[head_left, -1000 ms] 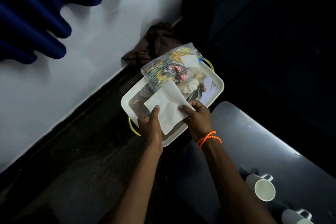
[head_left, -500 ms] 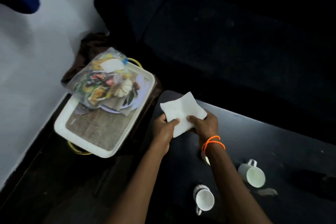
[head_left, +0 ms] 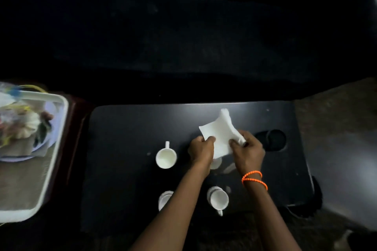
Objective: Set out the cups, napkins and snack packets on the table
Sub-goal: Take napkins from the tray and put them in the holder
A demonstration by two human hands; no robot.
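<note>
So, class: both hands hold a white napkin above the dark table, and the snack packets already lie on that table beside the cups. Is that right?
One thing is wrong. The head view shows the snack packets in the white tray left of the table. Both the left hand and right hand do hold the napkin above it, with cups below.

I count four white cups on the worktop (head_left: 126,128): one far left (head_left: 166,158), one near left (head_left: 165,199) partly behind the forearm, one near right (head_left: 218,199), and one (head_left: 216,163) mostly hidden under the hands. I count one white napkin (head_left: 221,132), one tray (head_left: 59,128), and one clear bag of snack packets (head_left: 18,120); its contents are too blurred to count.
</note>
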